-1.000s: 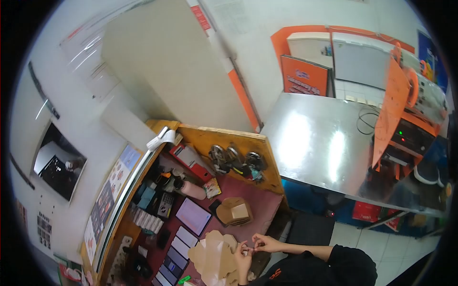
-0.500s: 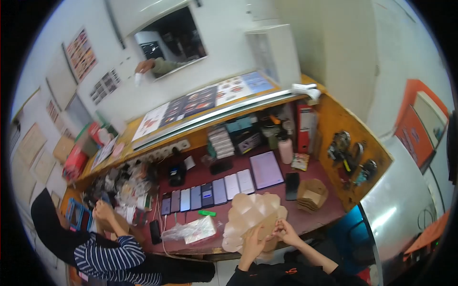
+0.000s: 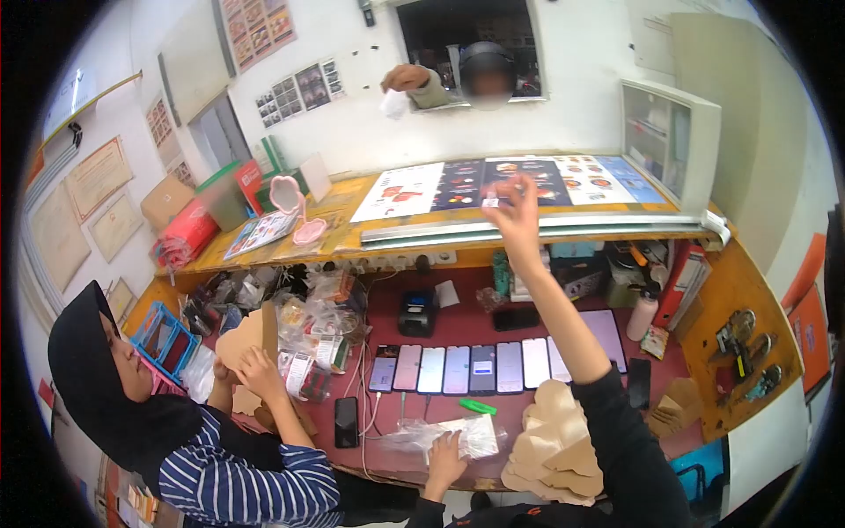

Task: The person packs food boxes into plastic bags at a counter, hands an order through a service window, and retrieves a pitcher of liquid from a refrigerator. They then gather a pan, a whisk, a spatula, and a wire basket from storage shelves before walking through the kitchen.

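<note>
My left hand [image 3: 446, 462] lies with spread fingers at the near edge of a white packet [image 3: 478, 436] in clear plastic, touching it. Raised over the counter, my right hand [image 3: 518, 216] has its thumb and finger closed around a small pale piece [image 3: 490, 202], too small to name. Beneath my right arm rests a stack of brown cardboard pieces with scalloped edges [image 3: 550, 444]. A bright green marker [image 3: 478, 406] sits beyond the packet. Several phones [image 3: 458, 370] stand in a row behind it.
At left, a co-worker in a striped sleeve [image 3: 255, 480] holds brown cardboard [image 3: 249, 339]. Through the wall window, another person's hand [image 3: 407, 77] holds something white. The raised counter [image 3: 343, 207] carries menu sheets. A pink bottle [image 3: 643, 315] stands at right.
Both hands have left the brown cardboard. My right hand has risen toward the window; my left has moved to the packet. The view has turned left, and the co-worker now holds cardboard up.
</note>
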A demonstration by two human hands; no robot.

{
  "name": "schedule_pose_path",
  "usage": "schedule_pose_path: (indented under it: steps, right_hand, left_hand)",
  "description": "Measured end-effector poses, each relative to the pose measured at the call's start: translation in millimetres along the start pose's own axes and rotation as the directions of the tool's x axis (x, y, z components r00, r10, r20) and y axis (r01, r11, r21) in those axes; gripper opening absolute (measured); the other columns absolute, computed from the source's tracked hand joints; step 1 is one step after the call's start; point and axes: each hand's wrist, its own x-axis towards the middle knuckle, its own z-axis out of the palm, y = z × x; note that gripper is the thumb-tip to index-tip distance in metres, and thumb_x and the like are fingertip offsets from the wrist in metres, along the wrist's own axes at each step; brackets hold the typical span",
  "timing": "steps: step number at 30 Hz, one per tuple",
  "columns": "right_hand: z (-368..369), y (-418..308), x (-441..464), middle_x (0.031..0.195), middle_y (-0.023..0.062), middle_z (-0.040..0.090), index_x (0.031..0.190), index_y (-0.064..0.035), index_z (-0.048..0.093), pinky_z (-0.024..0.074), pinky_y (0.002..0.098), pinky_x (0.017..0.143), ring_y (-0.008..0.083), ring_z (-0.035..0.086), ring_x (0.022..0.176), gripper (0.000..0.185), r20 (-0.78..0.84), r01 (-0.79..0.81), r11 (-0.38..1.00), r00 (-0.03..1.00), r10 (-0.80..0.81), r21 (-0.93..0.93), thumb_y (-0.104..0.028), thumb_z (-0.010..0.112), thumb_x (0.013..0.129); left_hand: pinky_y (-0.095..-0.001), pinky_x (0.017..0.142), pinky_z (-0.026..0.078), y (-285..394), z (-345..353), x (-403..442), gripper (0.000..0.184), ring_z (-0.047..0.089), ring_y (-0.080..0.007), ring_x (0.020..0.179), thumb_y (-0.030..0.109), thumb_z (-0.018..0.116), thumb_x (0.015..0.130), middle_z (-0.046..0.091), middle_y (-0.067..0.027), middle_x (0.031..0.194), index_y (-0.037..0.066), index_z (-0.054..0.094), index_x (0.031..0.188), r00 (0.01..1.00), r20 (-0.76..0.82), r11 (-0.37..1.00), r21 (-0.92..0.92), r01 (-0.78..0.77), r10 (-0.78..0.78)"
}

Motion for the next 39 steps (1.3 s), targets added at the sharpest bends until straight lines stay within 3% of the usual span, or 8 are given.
schedule_pose_path:
  steps: [4,12,19,25,28,30,33,39]
  right_hand:
    - [75,34,94,0.102,0.0101,0.044,0.111,-0.0115,0.023,0.0336,0.0336,0.08,0.0199,0.042,0.095,0.065,-0.029,0.026,0.983,0.999,-0.021,0.183,-0.004,0.065,0.062]
    - [109,131,218,0.103,0.0155,0.037,0.114,-0.0113,0.015,0.0376,0.0335,0.077,0.0221,0.045,0.088,0.08,-0.361,0.271,0.952,0.881,-0.305,-0.142,0.005,0.065,0.054]
    - [81,132,217,0.095,0.0141,0.036,0.114,-0.014,0.011,0.0446,0.0274,0.062,0.0167,0.051,0.072,0.083,-0.217,0.054,0.99,0.973,-0.082,-0.132,0.012,0.061,0.053]
    - [44,77,131,0.097,0.0107,0.038,0.114,-0.0157,0.011,0.0461,0.0245,0.063,0.0145,0.052,0.073,0.078,-0.099,0.002,1.0,0.995,-0.004,-0.022,0.013,0.058,0.058]
    - [29,40,39,0.1,0.0099,0.037,0.115,-0.0172,0.011,0.0481,0.0256,0.065,0.015,0.051,0.075,0.078,0.031,-0.059,0.978,0.998,0.054,0.199,0.014,0.057,0.06]
    - [21,17,-28,0.102,0.011,0.036,0.117,-0.02,0.01,0.0465,0.0259,0.07,0.0154,0.05,0.081,0.08,0.146,-0.227,0.928,0.971,0.191,0.294,0.014,0.057,0.061]
    - [5,12,-113,0.101,0.012,0.035,0.117,-0.018,0.009,0.0458,0.0241,0.067,0.0136,0.05,0.074,0.081,0.281,-0.39,0.86,0.91,0.305,0.329,0.011,0.061,0.062]
    - [-35,10,-201,0.102,0.0113,0.035,0.116,-0.0176,0.009,0.0429,0.0241,0.069,0.0131,0.049,0.075,0.077,0.261,-0.557,0.821,0.817,0.513,0.128,0.012,0.057,0.064]
  left_hand:
    - [-0.045,0.082,0.031,-10,-4,9,0.061,0.036,-0.0299,0.105,0.032,0.061,0.065,0.038,-0.0102,0.118,0.015,0.037,0.119,0.996,0.085,0.999,0.04,0.003,-0.007]
    - [-0.0427,0.079,0.032,-27,7,13,0.053,0.038,-0.0261,0.1,0.033,0.058,0.067,0.041,-0.0001,0.117,0.019,0.042,0.115,0.997,0.08,1.0,-0.017,0.002,0.0]
    - [-0.0419,0.079,0.034,-35,1,22,0.05,0.041,-0.0283,0.098,0.028,0.06,0.066,0.044,-0.0057,0.113,0.016,0.045,0.111,0.99,0.134,0.998,-0.063,-0.025,0.033]
    - [-0.0393,0.084,0.035,-13,-67,62,0.04,0.043,-0.0353,0.098,0.018,0.061,0.07,0.049,-0.0163,0.104,0.004,0.047,0.105,0.979,-0.187,0.903,-0.403,-0.15,0.079]
    - [-0.0284,0.082,0.036,24,-125,91,0.039,0.046,-0.0153,0.096,0.004,0.054,0.073,0.051,-0.0093,0.101,0.0,0.042,0.11,0.987,-0.162,0.36,-0.922,-0.144,-0.021]
    - [-0.0287,0.084,0.034,46,-151,109,0.056,0.042,-0.0176,0.099,0.002,0.052,0.072,0.043,-0.0114,0.113,0.001,0.027,0.122,0.927,-0.374,0.247,-0.897,-0.367,0.018]
    - [-0.0375,0.093,0.024,58,-176,141,0.073,0.031,-0.023,0.114,0.024,0.059,0.067,0.032,-0.0141,0.124,0.006,0.019,0.126,0.907,-0.376,0.268,-0.869,-0.417,0.191]
    - [-0.0234,0.071,0.04,63,-142,140,0.039,0.052,-0.0077,0.074,-0.003,0.065,0.061,0.057,-0.0024,0.08,0.001,0.052,0.097,0.964,-0.121,0.314,-0.929,-0.194,0.237]
